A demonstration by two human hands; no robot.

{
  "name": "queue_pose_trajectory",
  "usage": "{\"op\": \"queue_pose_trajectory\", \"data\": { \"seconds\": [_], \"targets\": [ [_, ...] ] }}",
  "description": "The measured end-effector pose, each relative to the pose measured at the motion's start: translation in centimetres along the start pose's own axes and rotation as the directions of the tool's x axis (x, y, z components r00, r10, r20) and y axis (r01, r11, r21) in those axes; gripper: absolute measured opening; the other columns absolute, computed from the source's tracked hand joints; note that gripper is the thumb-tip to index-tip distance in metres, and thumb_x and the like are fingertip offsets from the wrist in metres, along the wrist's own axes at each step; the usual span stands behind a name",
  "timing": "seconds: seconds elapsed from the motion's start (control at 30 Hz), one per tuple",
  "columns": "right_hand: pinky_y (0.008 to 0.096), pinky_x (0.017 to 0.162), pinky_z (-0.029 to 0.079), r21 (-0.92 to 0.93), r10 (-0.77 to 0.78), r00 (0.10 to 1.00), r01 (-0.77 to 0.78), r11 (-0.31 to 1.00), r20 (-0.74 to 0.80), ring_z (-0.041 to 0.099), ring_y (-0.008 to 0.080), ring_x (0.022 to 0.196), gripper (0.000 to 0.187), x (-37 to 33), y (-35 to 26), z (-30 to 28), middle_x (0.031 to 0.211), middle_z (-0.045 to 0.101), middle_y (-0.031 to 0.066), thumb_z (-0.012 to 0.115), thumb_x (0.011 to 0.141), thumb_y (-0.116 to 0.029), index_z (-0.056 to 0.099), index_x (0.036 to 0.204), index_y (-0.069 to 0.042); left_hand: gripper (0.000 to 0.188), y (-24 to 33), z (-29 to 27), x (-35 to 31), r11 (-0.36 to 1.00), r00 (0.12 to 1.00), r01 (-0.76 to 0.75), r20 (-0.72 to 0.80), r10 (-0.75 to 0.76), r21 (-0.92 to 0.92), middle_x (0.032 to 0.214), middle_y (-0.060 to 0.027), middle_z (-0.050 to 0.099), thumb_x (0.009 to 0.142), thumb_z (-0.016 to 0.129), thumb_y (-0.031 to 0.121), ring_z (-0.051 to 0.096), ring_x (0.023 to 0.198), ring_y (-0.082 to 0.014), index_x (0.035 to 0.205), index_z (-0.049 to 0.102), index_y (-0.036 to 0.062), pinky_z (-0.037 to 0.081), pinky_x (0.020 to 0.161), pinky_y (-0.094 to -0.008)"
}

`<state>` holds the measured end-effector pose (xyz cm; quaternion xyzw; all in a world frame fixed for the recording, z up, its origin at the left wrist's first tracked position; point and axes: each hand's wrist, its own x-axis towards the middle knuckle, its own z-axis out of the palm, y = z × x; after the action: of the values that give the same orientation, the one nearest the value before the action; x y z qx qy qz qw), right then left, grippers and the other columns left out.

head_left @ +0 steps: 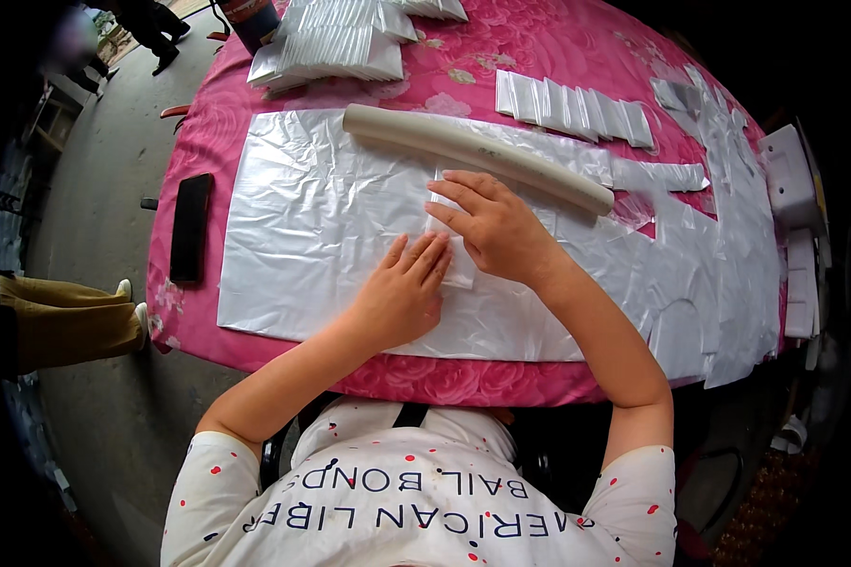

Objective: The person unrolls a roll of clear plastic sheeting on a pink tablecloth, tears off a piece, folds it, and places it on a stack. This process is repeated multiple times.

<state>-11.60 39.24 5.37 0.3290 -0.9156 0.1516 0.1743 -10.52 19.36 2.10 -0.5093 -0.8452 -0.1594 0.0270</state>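
Note:
A wide stack of silvery-white plastic sheets [298, 227] lies across the table, wrinkled toward its left half. On it, under both hands, is a small folded piece of the same plastic [461, 271], mostly covered by my fingers. My left hand [405, 295] lies with fingers stretched out, pressing on the piece's left edge. Just above and right of it, my right hand [496, 227] rests its spread, slightly bent fingers on the upper part of the piece; its thumb is hidden. Beyond the hands, a long beige tube [477, 156] lies slantwise on the sheets.
Folded plastic packets are piled [336, 52] at the back left, and a row of them [572, 109] lies at the back right. A black phone [191, 229] sits at the left edge of the pink flowered tablecloth [444, 380]. Loose plastic strips [738, 236] cover the right side. People stand at left.

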Motion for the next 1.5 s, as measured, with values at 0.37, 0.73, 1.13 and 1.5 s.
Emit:
{"op": "queue_pose_trajectory", "data": {
  "seconds": [0.37, 0.73, 1.13, 1.5],
  "targets": [
    [0.0341, 0.085, 0.043, 0.257, 0.398, 0.882, -0.457, 0.851, 0.251, 0.057, 0.0239, 0.088, 0.049, 2.6, -0.9, -4.0, 0.09, 0.062, 0.0089, 0.064, 0.07, -0.001, 0.053, 0.118, -0.004, 0.059, -0.5, -0.4, -0.9, 0.818, 0.881, 0.248, -0.23, -0.413, -0.519, 0.112, -0.0107, 0.057, 0.06, 0.077, 0.011, 0.054, 0.1, -0.0261, 0.114, 0.052, 0.0041, 0.045, 0.083, -0.0376],
    [0.0251, 0.078, 0.046, 0.874, 0.833, 0.553, -0.417, 0.25, 0.026, 0.058, 0.0106, 0.085, 0.028, -6.3, -3.0, -1.2, 0.092, 0.062, 0.0056, 0.057, 0.084, -0.004, 0.057, 0.111, -0.001, 0.053, -1.2, 0.5, -0.9, 0.711, 0.931, 0.161, -0.134, -0.339, -0.685, 0.097, -0.0048, 0.064, 0.057, 0.075, 0.005, 0.058, 0.088, -0.0219, 0.108, 0.057, 0.009, 0.041, 0.086, -0.0365],
    [0.0384, 0.103, 0.033, 0.178, 0.12, 0.983, -0.144, 0.973, 0.141, 0.038, 0.0257, 0.125, 0.042, -4.0, -2.3, 1.8, 0.133, 0.044, 0.009, 0.059, 0.08, -0.012, 0.052, 0.121, -0.006, 0.066, -0.2, -2.0, -4.0, 0.924, 0.864, -0.321, 0.337, 0.375, -0.206, 0.144, -0.0093, 0.029, 0.078, 0.055, 0.029, 0.028, 0.134, -0.0213, 0.136, 0.035, 0.0056, 0.022, 0.109, -0.0411],
    [0.0371, 0.097, 0.04, 0.246, 0.099, 0.984, -0.134, 0.96, 0.15, 0.048, 0.0276, 0.114, 0.042, -5.2, -4.8, 0.7, 0.12, 0.053, 0.0124, 0.058, 0.069, -0.001, 0.057, 0.111, -0.001, 0.051, 0.5, -1.1, -5.4, 0.85, 0.879, -0.348, 0.177, 0.442, -0.396, 0.141, -0.0117, 0.035, 0.083, 0.045, 0.015, 0.034, 0.131, -0.0233, 0.132, 0.039, 0.0036, 0.027, 0.108, -0.0384]
  ]
}}
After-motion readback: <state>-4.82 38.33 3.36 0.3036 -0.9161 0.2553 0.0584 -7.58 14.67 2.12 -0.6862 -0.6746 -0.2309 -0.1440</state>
